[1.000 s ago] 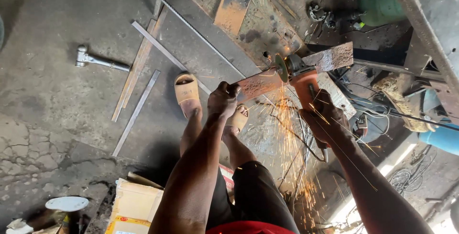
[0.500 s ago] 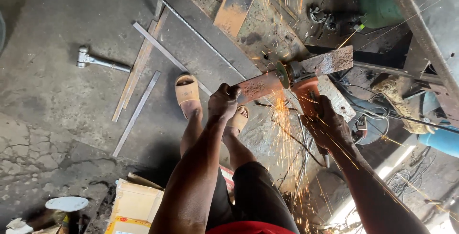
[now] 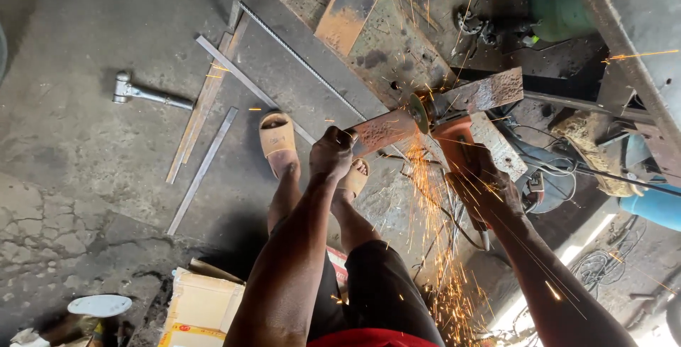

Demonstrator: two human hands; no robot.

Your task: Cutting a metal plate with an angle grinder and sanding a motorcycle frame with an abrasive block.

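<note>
Cutting rusty flat bar (image 3: 386, 131) above the concrete floor (image 3: 85, 170): left hand (image 3: 330, 154) clamped on its near end, right hand (image 3: 486, 180) wrapped around orange angle grinder (image 3: 443, 124). Best held steady, sparks (image 3: 433, 198) directed away from sandalled feet (image 3: 278, 138).

Daylight floods in overexposed at lower right, orange sparks (image 3: 433, 198) streak bright and blurred, the concrete floor (image 3: 78, 170) sits evenly lit, wide-angle bending the edges.
</note>
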